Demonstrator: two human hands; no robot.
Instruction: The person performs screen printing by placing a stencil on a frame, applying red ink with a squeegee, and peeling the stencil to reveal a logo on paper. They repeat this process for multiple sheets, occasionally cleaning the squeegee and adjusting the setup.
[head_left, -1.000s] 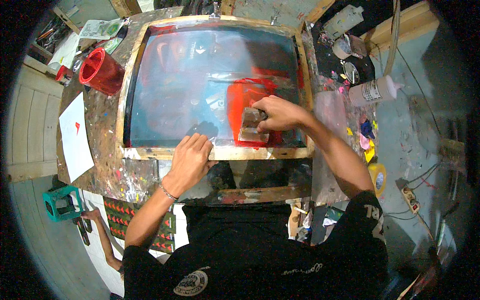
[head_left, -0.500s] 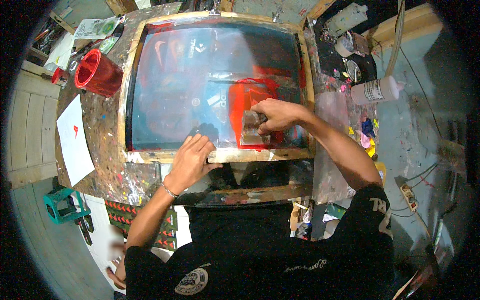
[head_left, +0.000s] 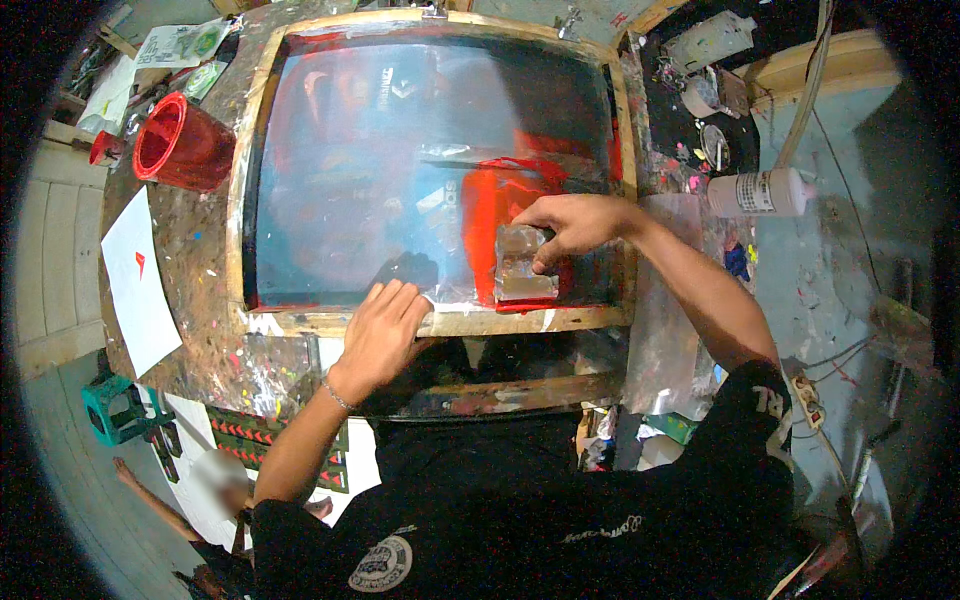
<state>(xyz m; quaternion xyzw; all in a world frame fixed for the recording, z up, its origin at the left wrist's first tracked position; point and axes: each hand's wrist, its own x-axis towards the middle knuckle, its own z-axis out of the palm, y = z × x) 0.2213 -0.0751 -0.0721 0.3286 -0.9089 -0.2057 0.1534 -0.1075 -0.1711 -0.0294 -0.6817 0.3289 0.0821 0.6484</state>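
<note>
A screen-printing frame with wooden sides point(head_left: 570, 321) and a blue-grey mesh point(head_left: 340, 200) lies in front of me. My right hand point(head_left: 580, 226) grips a small squeegee point(head_left: 520, 264) by its top edge. Its blade rests on the mesh near the frame's near side, at the lower end of a patch of wet red ink point(head_left: 481, 225). Pale logo shapes show through the mesh beside the ink. My left hand point(head_left: 383, 325) is bent over the near wooden side, left of the squeegee, holding the frame; its thumb is mostly hidden.
A red ink pot point(head_left: 190, 145) and a white sheet with a red mark point(head_left: 143, 290) lie left of the frame. A plastic bottle point(head_left: 760, 193) lies at right. Beyond the table's left edge are a teal stool point(head_left: 118, 408) and another person's arm point(head_left: 160, 500).
The squeegee has come a little toward me, down to the near end of the red ink, and shows more of its flat face. The other person's arm now reaches out at lower left.
</note>
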